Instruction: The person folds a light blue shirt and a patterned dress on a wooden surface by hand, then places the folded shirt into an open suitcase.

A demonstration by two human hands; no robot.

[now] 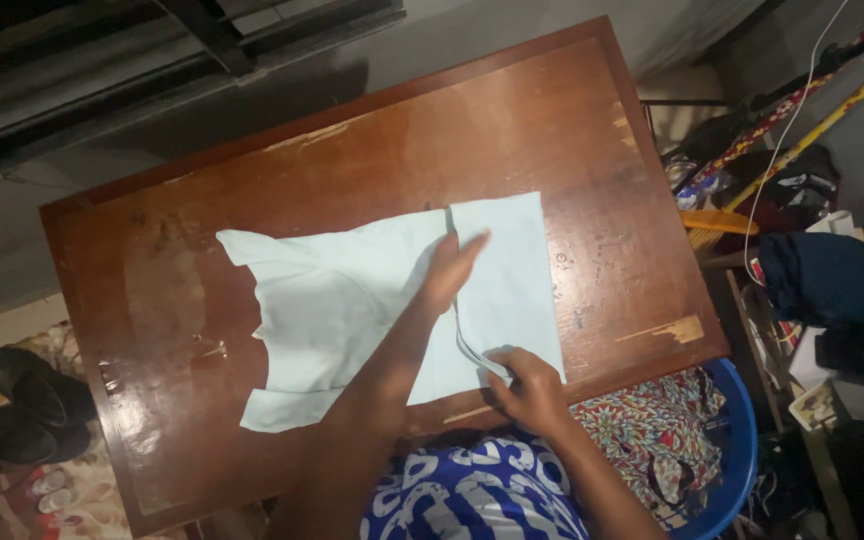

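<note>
A single pale blue garment (pixel 352 310) lies flat at the centre of the frame on a brown wooden table (pixel 592 140), its right portion folded over so that a straight edge runs down the middle. The left hand (pixel 452 268) rests on the cloth along that fold line, fingers extended and flat, its grip open and enclosing nothing. The right hand (pixel 524 385), at lower centre, pinches the lower hem of the folded panel, its grip closed narrowly on the fabric edge near the table's front rim. Thus the garment lies beneath the left hand and just above and left of the right hand. Below the hands appears the person's blue-and-white patterned clothing (pixel 482 495). At lower right, one blue plastic basin (pixel 742 450) stands beside the table and holds a multicoloured floral cloth (pixel 652 425). At far left, on the floor, lies one pair of dark shoes (pixel 22 405).
</note>
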